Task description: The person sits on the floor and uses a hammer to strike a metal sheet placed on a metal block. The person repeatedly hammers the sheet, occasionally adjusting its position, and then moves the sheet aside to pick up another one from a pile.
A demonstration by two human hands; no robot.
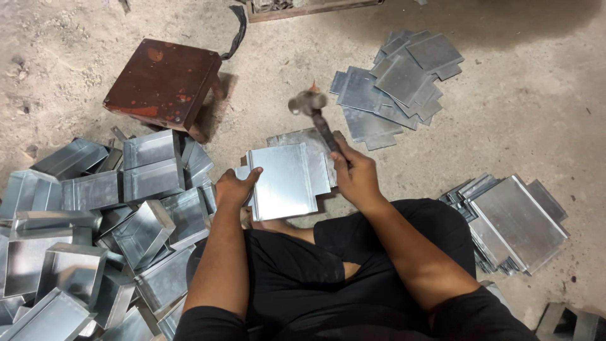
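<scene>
A flat, notched sheet-metal blank (284, 182) lies on another metal plate (308, 140) on the floor in front of my crossed legs. My left hand (235, 188) grips the blank's left edge and holds it down. My right hand (356, 174) is closed around the handle of a ball-head hammer (315, 113), whose head is raised above the far edge of the plate.
Several folded metal trays (95, 227) are heaped at my left. One stack of flat blanks (398, 79) lies ahead on the right and another stack (514, 221) by my right knee. A small red-brown wooden stool (165, 82) stands ahead on the left on the dusty concrete floor.
</scene>
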